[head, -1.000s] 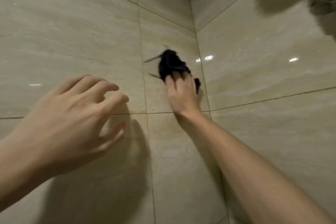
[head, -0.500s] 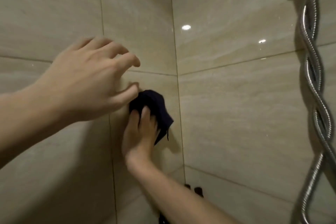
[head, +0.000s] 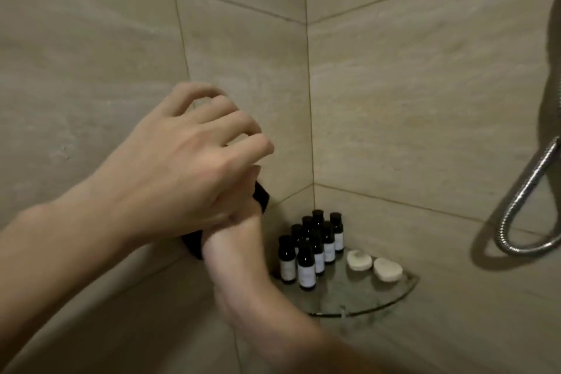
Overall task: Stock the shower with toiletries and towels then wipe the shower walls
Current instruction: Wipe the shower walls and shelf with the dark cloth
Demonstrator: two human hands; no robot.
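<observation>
My right hand (head: 239, 243) presses a dark cloth (head: 261, 196) against the left beige tiled wall (head: 91, 55), low and near the corner. Only two dark edges of the cloth show, since my left hand covers my right fingers and most of the cloth. My left hand (head: 182, 167) hovers in front of them with loosely curled fingers and holds nothing. Several small dark toiletry bottles (head: 312, 249) with white labels stand on a glass corner shelf (head: 364, 297). Two white soaps (head: 359, 259) lie next to them.
A chrome shower hose (head: 522, 197) loops down the right wall at the right edge. The corner shelf juts out just right of my right forearm, below the cloth.
My right hand has slid the cloth down the left wall from high up toward the shelf. My view tilted down, bringing the bottles and soaps into sight. My left hand now overlaps the right.
</observation>
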